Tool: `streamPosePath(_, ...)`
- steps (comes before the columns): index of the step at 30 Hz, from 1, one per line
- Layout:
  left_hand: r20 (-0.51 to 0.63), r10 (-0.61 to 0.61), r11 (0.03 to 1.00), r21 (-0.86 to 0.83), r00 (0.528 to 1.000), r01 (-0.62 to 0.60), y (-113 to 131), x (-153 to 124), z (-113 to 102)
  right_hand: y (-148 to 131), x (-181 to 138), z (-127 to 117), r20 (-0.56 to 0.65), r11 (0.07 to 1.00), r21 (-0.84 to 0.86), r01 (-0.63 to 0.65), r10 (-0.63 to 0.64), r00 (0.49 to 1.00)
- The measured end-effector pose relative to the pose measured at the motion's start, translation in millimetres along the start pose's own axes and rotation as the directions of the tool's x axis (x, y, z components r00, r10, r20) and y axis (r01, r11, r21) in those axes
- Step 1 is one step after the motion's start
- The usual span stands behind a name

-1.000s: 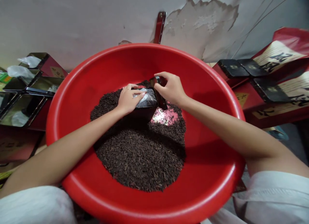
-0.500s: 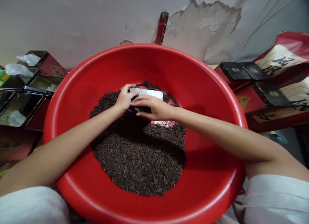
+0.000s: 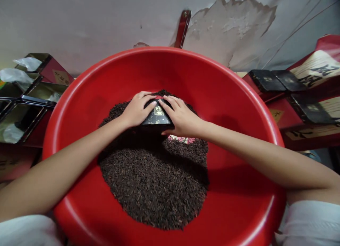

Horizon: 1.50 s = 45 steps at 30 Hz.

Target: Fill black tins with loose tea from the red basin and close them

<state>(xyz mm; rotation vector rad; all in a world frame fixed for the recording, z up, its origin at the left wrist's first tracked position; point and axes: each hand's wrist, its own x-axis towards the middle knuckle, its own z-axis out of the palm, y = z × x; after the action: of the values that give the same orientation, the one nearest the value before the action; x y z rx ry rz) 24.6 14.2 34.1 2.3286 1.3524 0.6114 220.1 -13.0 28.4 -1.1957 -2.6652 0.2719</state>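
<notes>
The left hand (image 3: 138,109) lies over the left side of a black tin lid (image 3: 156,117), fingers reaching to its far edge and thumb on top. The right hand (image 3: 183,118) covers the lid's right side, fingers laid across the top and thumb low at the near right corner. Both hands are open, slightly curved, and touch the lid without closing round it. A small gold label (image 3: 158,110) shows between them.

The tin is inside a large red basin (image 3: 159,58), toward the far part of a heap of dark dried leaves (image 3: 156,193); its near side is in deep shadow. Just right of it, pink-and-gold paper (image 3: 183,138) shows among the leaves.

Left of the basin, open tins (image 3: 60,76) hold clear plastic bags (image 3: 29,64). To the right are black-topped boxes (image 3: 267,81) and red bags (image 3: 318,70) with black writing. On the far side, a narrow red strip (image 3: 183,28) leans against a peeling wall (image 3: 92,23).
</notes>
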Motion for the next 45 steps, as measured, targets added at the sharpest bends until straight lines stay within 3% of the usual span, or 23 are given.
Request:
streamPosePath(3, 0.122, 0.127, 0.981, 0.132, 0.984, -0.143, 11, -4, -4, 0, -2, 5, 0.001, 0.998, -0.067, 0.004, -0.004, 1.0)
streamPosePath(9, 0.235, 0.103, 0.971, 0.188, 0.967, -0.149, 6, -7, 6, 6, 1, 14, -0.021, 0.999, -0.015, 0.046, -0.047, 0.999)
streamPosePath(14, 0.217, 0.107, 0.947, 0.276, 0.97, -0.166, 7, -8, 11, 10, 2, 8, -0.047, 0.991, 0.104, 0.082, -0.077, 0.996)
streamPosePath(17, 0.243, 0.115, 0.963, 0.212, 0.963, -0.169, 9, -7, 5, 18, 5, 3, -0.059, 0.958, 0.274, 0.086, -0.072, 0.996)
streamPosePath(19, 0.241, 0.074, 0.987, 0.118, 0.968, -0.105, 9, -6, 0, 23, 9, 3, -0.044, 0.855, 0.518, 0.032, -0.01, 0.999)
streamPosePath(20, 0.228, 0.046, 0.995, 0.071, 0.972, -0.064, 9, -5, -2, 25, 11, 4, -0.031, 0.751, 0.66, -0.028, 0.064, 0.997)
streamPosePath(23, 0.143, 0.014, 1.0, -0.028, 0.99, -0.01, 9, -4, -2, 22, 15, 12, 0.12, 0.289, 0.933, -0.214, 0.311, 0.943)
streamPosePath(25, 0.006, -0.004, 0.997, -0.076, 1.0, 0.005, 9, -5, 4, 16, 16, 17, 0.223, 0.078, 0.958, -0.275, 0.399, 0.89)
streamPosePath(28, -0.206, -0.145, 0.97, -0.222, 0.968, 0.098, 7, -8, 16, 9, 16, 19, 0.267, -0.023, 0.956, -0.292, 0.474, 0.839)
streamPosePath(30, -0.242, -0.355, 0.874, -0.428, 0.903, 0.229, 7, -9, 22, 6, 15, 18, 0.281, -0.052, 0.954, -0.295, 0.499, 0.82)
streamPosePath(32, -0.132, -0.567, 0.66, -0.664, 0.813, 0.352, 7, -9, 27, 5, 15, 16, 0.292, -0.049, 0.948, -0.313, 0.523, 0.801)
streamPosePath(34, 0.032, -0.659, 0.443, -0.791, 0.751, 0.423, 9, -9, 28, 5, 16, 14, 0.279, -0.004, 0.942, -0.335, 0.562, 0.778)
streamPosePath(35, 0.077, -0.672, 0.393, -0.806, 0.737, 0.443, 11, -9, 28, 6, 16, 14, 0.271, 0.027, 0.937, -0.35, 0.579, 0.769)
streamPosePath(37, 0.072, -0.687, 0.408, -0.785, 0.723, 0.466, 14, -9, 27, 7, 17, 14, 0.25, 0.099, 0.922, -0.374, 0.587, 0.77)
streamPosePath(39, 0.002, -0.696, 0.497, -0.72, 0.718, 0.484, 16, -8, 26, 8, 17, 14, 0.183, 0.216, 0.907, -0.361, 0.57, 0.801)
streamPosePath(42, -0.107, -0.654, 0.656, -0.574, 0.749, 0.491, 18, -7, 24, 11, 15, 14, 0.024, 0.438, 0.852, -0.286, 0.515, 0.857)
streamPosePath(45, -0.16, -0.632, 0.726, -0.464, 0.758, 0.507, 17, -6, 24, 14, 14, 14, -0.049, 0.564, 0.787, -0.251, 0.463, 0.885)
